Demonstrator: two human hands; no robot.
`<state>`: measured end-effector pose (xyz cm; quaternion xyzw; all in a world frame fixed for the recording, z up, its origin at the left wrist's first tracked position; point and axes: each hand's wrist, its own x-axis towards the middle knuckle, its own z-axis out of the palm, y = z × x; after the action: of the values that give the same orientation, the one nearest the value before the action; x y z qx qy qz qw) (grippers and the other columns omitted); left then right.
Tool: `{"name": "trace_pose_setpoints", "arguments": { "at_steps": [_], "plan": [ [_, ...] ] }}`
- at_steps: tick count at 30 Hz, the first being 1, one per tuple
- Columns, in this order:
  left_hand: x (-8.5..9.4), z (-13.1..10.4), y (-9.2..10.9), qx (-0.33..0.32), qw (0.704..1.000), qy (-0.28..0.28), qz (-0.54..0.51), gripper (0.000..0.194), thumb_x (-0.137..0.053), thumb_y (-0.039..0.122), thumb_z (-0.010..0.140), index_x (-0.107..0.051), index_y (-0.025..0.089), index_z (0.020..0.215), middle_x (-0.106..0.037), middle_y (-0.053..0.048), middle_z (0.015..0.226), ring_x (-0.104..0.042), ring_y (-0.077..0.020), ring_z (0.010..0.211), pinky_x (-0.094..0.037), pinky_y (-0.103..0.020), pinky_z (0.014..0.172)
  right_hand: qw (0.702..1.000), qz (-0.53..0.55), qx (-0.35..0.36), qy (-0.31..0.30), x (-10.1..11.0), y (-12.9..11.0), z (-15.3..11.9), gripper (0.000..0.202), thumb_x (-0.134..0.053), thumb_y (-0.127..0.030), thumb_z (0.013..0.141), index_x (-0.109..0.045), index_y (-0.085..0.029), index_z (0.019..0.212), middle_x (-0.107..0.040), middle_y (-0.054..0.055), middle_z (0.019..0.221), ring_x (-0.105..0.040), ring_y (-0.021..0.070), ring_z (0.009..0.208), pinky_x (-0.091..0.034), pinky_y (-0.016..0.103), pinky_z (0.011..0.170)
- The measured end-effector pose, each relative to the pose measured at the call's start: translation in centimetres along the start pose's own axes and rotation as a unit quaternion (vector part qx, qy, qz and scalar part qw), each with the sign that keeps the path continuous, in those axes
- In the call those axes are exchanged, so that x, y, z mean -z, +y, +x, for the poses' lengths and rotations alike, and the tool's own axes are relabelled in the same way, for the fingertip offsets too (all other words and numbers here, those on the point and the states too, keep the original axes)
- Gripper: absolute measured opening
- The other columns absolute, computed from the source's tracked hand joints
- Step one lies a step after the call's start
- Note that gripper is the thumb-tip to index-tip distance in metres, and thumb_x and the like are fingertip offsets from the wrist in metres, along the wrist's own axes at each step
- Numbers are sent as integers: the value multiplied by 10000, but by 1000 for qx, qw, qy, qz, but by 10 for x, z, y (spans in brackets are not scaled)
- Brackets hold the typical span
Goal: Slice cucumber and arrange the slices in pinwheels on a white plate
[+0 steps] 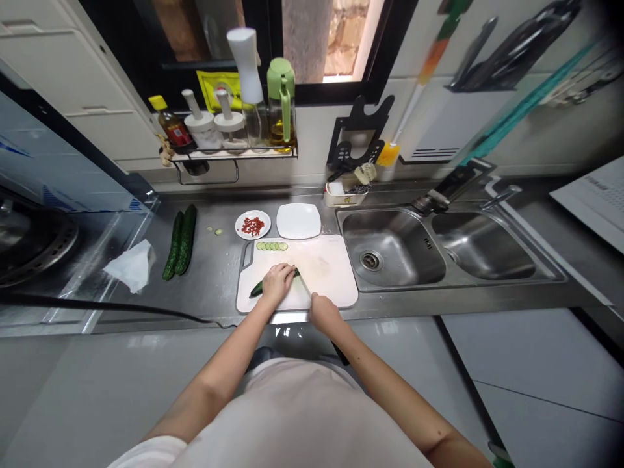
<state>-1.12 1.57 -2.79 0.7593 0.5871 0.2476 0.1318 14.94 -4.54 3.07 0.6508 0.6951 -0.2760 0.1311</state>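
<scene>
Head view: cucumber under the left hand, knife in the right hand.
On the board, the left fingers are together, clamped on the cucumber; its dark end shows at their 8 o'clock, a short stretch at 3, beside the blade. The right fingers are closed round the knife. Slices lie at the left hand's 12 o'clock.

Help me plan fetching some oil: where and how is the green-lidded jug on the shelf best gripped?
Probably by its upright green handle, the hand coming from the front, over the counter. The jug stands upright on the shelf with that handle facing the viewer, while the white-topped bottle crowds its left side.
</scene>
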Motion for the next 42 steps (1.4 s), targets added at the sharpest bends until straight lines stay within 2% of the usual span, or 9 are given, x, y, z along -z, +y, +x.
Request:
{"name": "trace_pose_setpoints", "arguments": {
  "at_steps": [9, 14, 19, 23, 27, 33, 37, 42],
  "plan": [
    [3, 1, 4, 17, 1000, -7, -1, 233, -479, 316, 948, -680, 235, 1033, -680, -39, 1046, -593, -182, 995, -443, -298, 888, 1000, 3, 13, -6, 8, 12, -11, 240, -430, -84, 887, -581, -93, 1073, -676, 171, 1015, -649, 225, 934, -407, 268, 712],
    [8, 4, 7, 33, 999, -28, 2, 247, -473, 326, 948, -681, 239, 1048, -688, -48, 1052, -607, -192, 997, -434, -313, 907, 1000, 4, 12, 5, 16, 17, -14, 270, -418, -107, 893, -590, -101, 1101, -680, 167, 996, -644, 228, 933, -405, 284, 737],
    [13, 4, 8, 42, 999, -24, -3, 280, -468, 365, 950, -662, 240, 1109, -685, -54, 1085, -602, -197, 1034, -432, -312, 924, 999, -27, 1, 43, 16, 19, -12, 263, -394, -141, 919, -569, -137, 1115, -665, 135, 986, -641, 226, 932, -407, 286, 726],
    [16, 1, 6, 58, 998, 4, -14, 306, -435, 353, 964, -652, 232, 1142, -670, -58, 1138, -594, -194, 1052, -439, -307, 927, 994, -76, -8, 74, 16, 19, -12, 273, -374, -142, 937, -558, -177, 1137, -612, 113, 1031, -642, 196, 885, -401, 271, 707],
    [18, -4, 2, 85, 994, 46, -45, 339, -383, 339, 980, -644, 222, 1162, -669, -60, 1146, -590, -198, 1072, -441, -323, 946, 983, -120, 1, 139, 18, 20, -14, 313, -363, -157, 949, -544, -226, 1195, -560, 102, 1062, -629, 181, 832, -380, 267, 666],
    [25, -4, 0, 103, 986, 76, -103, 327, -412, 366, 965, -650, 211, 1128, -681, -60, 1109, -601, -199, 1048, -460, -340, 935, 969, -145, 12, 200, 19, 24, -13, 303, -407, -164, 942, -545, -220, 1207, -550, 98, 1064, -583, 166, 807, -353, 275, 668],
    [37, 3, 6, 55, 992, 38, -107, 304, -527, 401, 910, -654, 228, 1124, -673, -51, 1133, -580, -206, 1089, -446, -350, 970, 959, -148, 36, 238, 17, 29, -12, 294, -436, -180, 937, -552, -218, 1204, -560, 92, 1080, -554, 157, 793, -335, 273, 678],
    [44, 17, 13, 1, 994, -56, -96, 275, -579, 412, 868, -693, 239, 1049, -667, -48, 1119, -561, -221, 1115, -420, -377, 1010, 951, -146, 74, 262, 17, 34, -13, 347, -561, -215, 879, -546, -218, 1226, -564, 84, 1112, -534, 163, 825, -323, 270, 700]
  ]
}}
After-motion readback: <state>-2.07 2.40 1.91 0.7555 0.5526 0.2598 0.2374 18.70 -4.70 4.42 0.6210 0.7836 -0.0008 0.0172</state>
